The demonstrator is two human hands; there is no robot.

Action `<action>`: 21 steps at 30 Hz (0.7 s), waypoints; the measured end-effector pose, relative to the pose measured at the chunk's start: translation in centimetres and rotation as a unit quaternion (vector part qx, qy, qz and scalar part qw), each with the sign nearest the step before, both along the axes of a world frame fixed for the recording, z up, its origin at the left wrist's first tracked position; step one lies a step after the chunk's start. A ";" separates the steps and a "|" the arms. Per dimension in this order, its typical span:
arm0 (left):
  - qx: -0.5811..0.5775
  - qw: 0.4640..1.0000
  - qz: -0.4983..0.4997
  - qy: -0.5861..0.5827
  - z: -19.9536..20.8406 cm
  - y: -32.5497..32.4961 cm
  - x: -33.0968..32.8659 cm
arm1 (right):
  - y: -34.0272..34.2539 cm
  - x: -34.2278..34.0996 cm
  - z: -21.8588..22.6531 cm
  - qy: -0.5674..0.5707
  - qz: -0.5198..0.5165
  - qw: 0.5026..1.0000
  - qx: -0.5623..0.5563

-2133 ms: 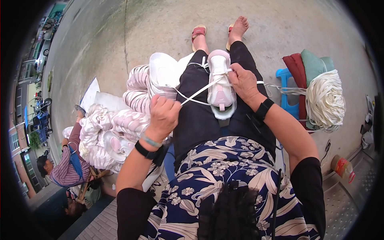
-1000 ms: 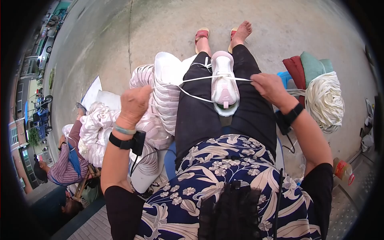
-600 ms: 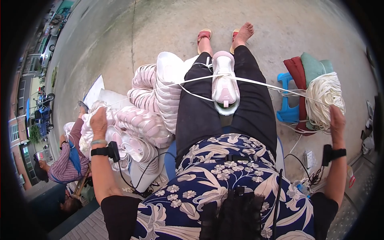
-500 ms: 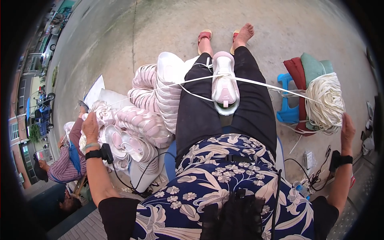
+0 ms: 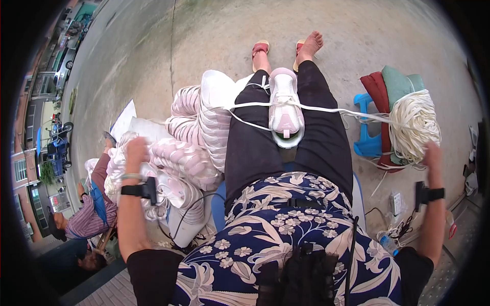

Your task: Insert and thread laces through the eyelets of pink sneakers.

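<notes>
A white and pale pink sneaker upper (image 5: 285, 99) lies between my thighs, its toe end pointing away from me. A long white shoelace (image 5: 332, 109) crosses over it, running right to a big bundle of white laces (image 5: 412, 120) and left toward my legs' outer side. My left hand (image 5: 137, 153) is raised at the left, in front of stacked shoe uppers, smeared by motion. My right hand (image 5: 433, 158), also blurred, is at the near right side of the lace bundle. Whether either hand grips a lace cannot be made out.
Stacks of pink-white shoe uppers (image 5: 186, 153) stand to my left. At my right, the bundle rests by red and green cloths (image 5: 398, 86) and a blue plastic stool (image 5: 365, 127). A person in a striped shirt (image 5: 89, 214) sits at far left. Black cables (image 5: 406, 224) lie at right.
My left hand has moved right, closer to my body's middle. The right hand has shifted slightly inward. The lace over the sneaker, taut and slanting before, now hangs slacker and lower.
</notes>
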State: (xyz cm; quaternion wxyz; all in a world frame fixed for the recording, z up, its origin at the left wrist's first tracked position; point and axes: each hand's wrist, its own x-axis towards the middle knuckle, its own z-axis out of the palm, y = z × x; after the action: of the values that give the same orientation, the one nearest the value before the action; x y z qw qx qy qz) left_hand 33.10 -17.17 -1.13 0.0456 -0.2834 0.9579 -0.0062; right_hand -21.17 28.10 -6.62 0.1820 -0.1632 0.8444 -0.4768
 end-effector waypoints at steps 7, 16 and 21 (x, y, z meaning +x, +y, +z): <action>0.661 0.696 0.260 0.101 -4.7 16.5 -19.6 | -1.5 7.5 -8.3 -0.459 0.243 0.851 -0.076; 0.615 0.742 0.249 0.097 -7.0 18.5 -28.8 | -12.2 10.2 -6.3 -0.443 0.144 0.885 -0.023; 0.602 0.743 0.269 0.117 -8.8 16.9 -31.2 | -14.4 9.8 -10.8 -0.386 0.088 0.905 -0.155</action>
State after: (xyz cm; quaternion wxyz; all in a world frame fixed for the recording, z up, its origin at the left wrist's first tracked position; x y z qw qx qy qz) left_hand 1.91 -0.31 -9.88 0.0936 -0.4415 0.6442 0.6175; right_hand -11.33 13.71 -17.41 0.5078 -0.0662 0.6051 -0.6096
